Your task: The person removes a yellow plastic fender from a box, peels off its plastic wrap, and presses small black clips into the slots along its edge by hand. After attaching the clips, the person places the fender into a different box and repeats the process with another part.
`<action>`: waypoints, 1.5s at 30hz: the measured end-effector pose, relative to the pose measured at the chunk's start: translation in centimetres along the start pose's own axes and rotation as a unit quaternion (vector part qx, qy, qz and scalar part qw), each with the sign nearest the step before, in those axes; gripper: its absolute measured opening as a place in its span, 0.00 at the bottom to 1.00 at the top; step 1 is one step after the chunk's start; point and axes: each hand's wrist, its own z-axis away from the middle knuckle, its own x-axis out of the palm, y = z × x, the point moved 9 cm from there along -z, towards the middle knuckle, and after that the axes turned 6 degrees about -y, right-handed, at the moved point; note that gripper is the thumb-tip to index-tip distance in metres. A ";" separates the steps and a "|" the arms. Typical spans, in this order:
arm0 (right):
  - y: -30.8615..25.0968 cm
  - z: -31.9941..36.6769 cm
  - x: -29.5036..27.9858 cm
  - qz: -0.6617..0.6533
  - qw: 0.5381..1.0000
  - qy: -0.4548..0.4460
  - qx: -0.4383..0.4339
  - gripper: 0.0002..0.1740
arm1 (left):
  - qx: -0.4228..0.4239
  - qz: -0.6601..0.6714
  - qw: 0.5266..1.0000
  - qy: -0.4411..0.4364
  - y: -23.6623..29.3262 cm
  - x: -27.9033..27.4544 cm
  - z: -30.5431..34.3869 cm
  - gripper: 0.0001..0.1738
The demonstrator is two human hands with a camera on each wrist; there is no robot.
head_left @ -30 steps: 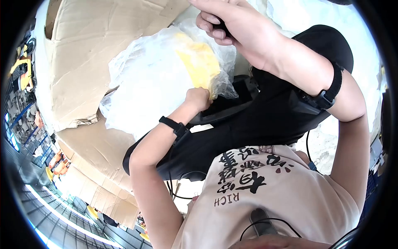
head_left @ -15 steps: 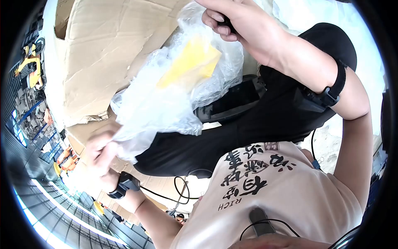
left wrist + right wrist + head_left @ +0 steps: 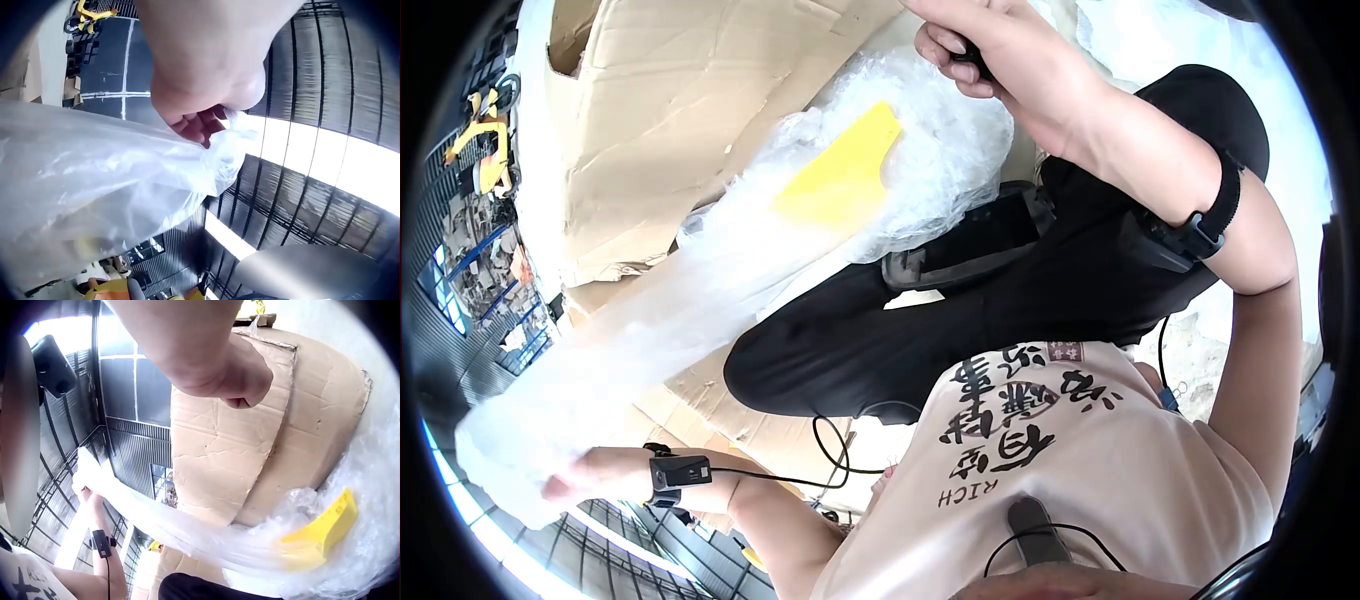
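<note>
Clear plastic film [image 3: 670,300] is stretched in a long diagonal in the head view, from a crumpled pile near the knees to the far left. My left hand [image 3: 590,475] grips its end; in the left wrist view the fingers of this hand [image 3: 209,94] curl round the bunched film [image 3: 225,162]. A yellow piece [image 3: 845,175] lies among the film, partly covered by it in the right wrist view. My right hand [image 3: 985,50] is raised above the pile, curled round a small black object [image 3: 970,62], mostly hidden by the fingers.
Large cardboard sheets [image 3: 670,120] lie behind and beside the film. A black tray-like item [image 3: 970,245] sits against the black-trousered legs [image 3: 880,340]. A black cable [image 3: 820,484] runs from the left wrist camera.
My left hand has moved from beside the yellow piece out to the far left, drawing the film into a long stretch. The right hand stays raised, curled round the black object.
</note>
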 end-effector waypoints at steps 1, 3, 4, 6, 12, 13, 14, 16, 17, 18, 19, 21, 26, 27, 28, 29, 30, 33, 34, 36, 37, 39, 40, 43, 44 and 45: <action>0.0 0.0 -0.1 -0.001 1.000 0.001 -0.001 0.26 | -0.023 0.223 0.974 -0.009 0.1 -1.0 -0.8 0.15; 0.3 0.1 0.0 -0.010 1.000 0.000 0.007 0.26 | 0.189 -0.122 0.963 0.147 2.5 -3.9 -0.8 0.13; 0.3 0.1 0.0 -0.012 1.000 -0.001 0.007 0.26 | 0.260 -0.276 0.911 0.164 2.2 -2.9 0.2 0.13; 0.4 0.2 -0.1 0.000 1.000 0.009 0.013 0.26 | 0.243 -0.624 0.687 0.280 1.2 -3.4 2.7 0.20; 0.5 0.2 -0.1 -0.005 1.000 0.006 0.017 0.25 | -0.505 -0.663 0.496 -0.244 -19.3 -12.4 12.0 0.24; 0.6 0.2 0.0 -0.005 1.000 0.005 0.018 0.25 | -0.578 -0.674 0.336 -0.315 -21.1 -12.0 14.4 0.27; 0.8 0.3 0.0 -0.003 1.000 0.008 0.021 0.26 | -0.549 -0.713 0.260 -0.350 -22.0 -10.6 14.6 0.29; 0.8 0.2 -0.1 0.001 1.000 0.011 0.025 0.26 | -0.448 -0.789 0.286 -0.309 -23.3 -6.6 11.8 0.24; 0.8 0.2 -0.1 0.005 0.999 0.017 0.030 0.26 | -0.382 -0.815 0.319 -0.297 -23.9 -3.5 10.3 0.21; 0.9 0.3 -0.1 0.009 0.999 0.022 0.035 0.26 | -0.314 -0.836 0.349 -0.282 -24.4 0.0 8.8 0.19; 1.0 0.2 0.0 0.011 0.999 0.019 0.037 0.26 | -0.301 -0.822 0.391 -0.286 -25.6 3.4 7.7 0.16; 0.9 0.1 0.3 0.013 0.999 0.009 0.036 0.26 | -0.240 -0.758 0.512 -0.325 -29.5 8.8 6.8 0.12; 0.8 0.1 0.4 0.028 0.998 0.033 0.040 0.26 | -0.104 -0.632 0.578 -0.505 -38.0 7.7 12.3 0.18; 1.0 0.3 0.2 0.027 0.997 0.048 0.057 0.26 | -0.150 -0.607 0.525 -0.578 -39.8 4.5 14.9 0.18; 1.1 0.3 -0.1 0.025 0.997 0.052 0.058 0.26 | -0.298 -0.583 0.445 -0.611 -41.5 -0.3 17.4 0.17; 1.2 0.3 0.0 0.017 0.997 0.041 0.061 0.26 | -0.437 -0.542 0.349 -0.627 -41.9 -4.4 20.3 0.17; 1.5 0.3 0.2 0.009 0.997 0.029 0.064 0.26 | -0.502 -0.556 0.250 -0.613 -41.2 -6.9 22.2 0.12; 1.4 0.3 0.7 -0.005 0.998 0.000 0.057 0.26 | -0.545 -0.512 0.157 -0.645 -40.0 -10.7 26.0 0.14; 1.3 0.2 0.9 -0.005 0.998 -0.001 0.056 0.26 | -0.559 -0.502 0.207 -0.627 -40.3 -10.4 25.4 0.14; 1.4 0.3 1.0 0.001 0.997 0.008 0.073 0.26 | -0.563 -0.525 0.365 -0.523 -42.3 -7.0 20.0 0.14; 1.5 0.3 1.0 0.000 0.997 0.011 0.073 0.26 | -0.483 -0.590 0.430 -0.484 -43.3 -4.7 17.3 0.15; 1.6 0.0 1.0 0.003 0.998 0.008 0.060 0.26 | -0.360 -0.607 0.544 -0.453 -45.7 -1.2 15.0 0.16; 1.5 -0.1 1.0 0.006 0.998 0.009 0.058 0.26 | -0.324 -0.564 0.595 -0.471 -47.2 0.2 15.5 0.17; 1.5 -0.1 0.5 0.003 0.998 0.024 0.057 0.26 | -0.419 -0.558 0.521 -0.491 -52.2 3.8 18.8 0.33; 1.2 -0.2 0.4 0.060 0.998 0.010 0.034 0.21 | -0.452 -0.578 0.482 -0.478 -53.6 4.2 19.9 0.39; 0.9 -0.1 0.4 0.117 0.993 -0.004 0.011 0.16 | -0.448 -0.578 0.485 -0.481 -54.6 5.0 20.7 0.39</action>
